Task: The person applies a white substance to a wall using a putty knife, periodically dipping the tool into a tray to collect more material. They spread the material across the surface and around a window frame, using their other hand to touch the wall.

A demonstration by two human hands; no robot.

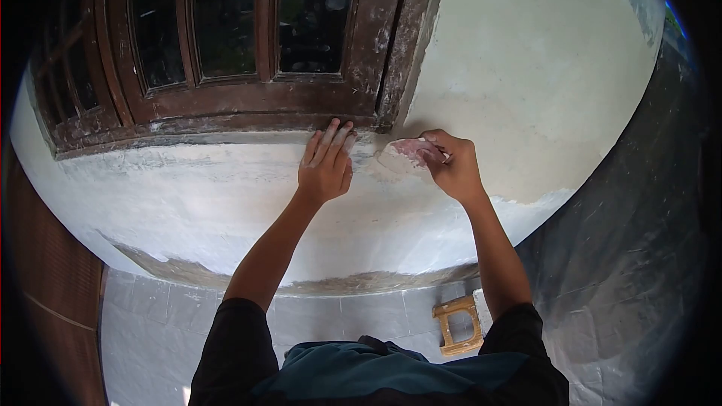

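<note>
My right hand [456, 169] grips a flat reddish putty scraper [410, 154] smeared with white paste, its edge against the wall [248, 188] just under the window's lower right corner. To the left, my left hand [326, 165] lies with outstretched fingers on the wall, the fingertips reaching the bottom rail of the brown wooden window frame [248, 120]. White residue coats those fingers. Bright white filler covers the wall below the window, while the part on the right is cream coloured.
A yellowish stool [457, 325] stands on the grey sheet-covered floor [368, 316] below. Dark sheeting [617, 256] spreads on the right, and a brown woven panel [49, 278] stands at the left. Bare grey patches [376, 280] run along the wall's bottom.
</note>
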